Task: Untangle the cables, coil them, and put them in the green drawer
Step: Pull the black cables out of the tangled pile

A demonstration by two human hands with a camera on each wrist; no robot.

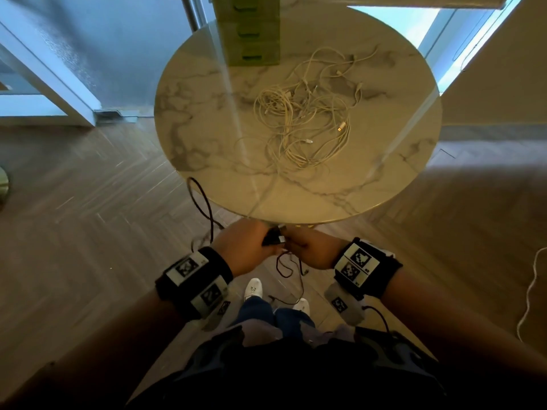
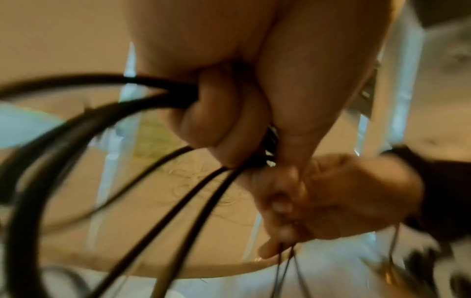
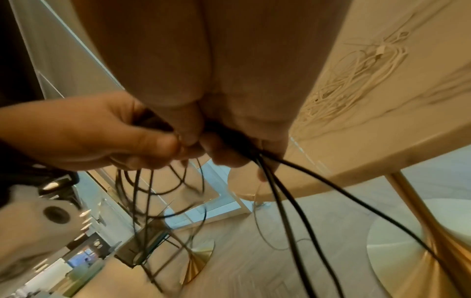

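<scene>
Both hands meet just below the near edge of the round marble table. My left hand grips a bundle of black cable whose loops arc out to the left and hang toward the floor. My right hand pinches black strands of the same bundle, fingers curled, touching the left hand. In the left wrist view the black cable loops leave my left hand. A tangle of white cables lies on the table. The green drawer unit stands at the table's far edge, drawers closed.
Wood floor surrounds the table. The table's gold pedestal stands below the top. A white cord lies on the floor at the right. My white shoes show below the hands. Glass panels and a white frame stand at the left.
</scene>
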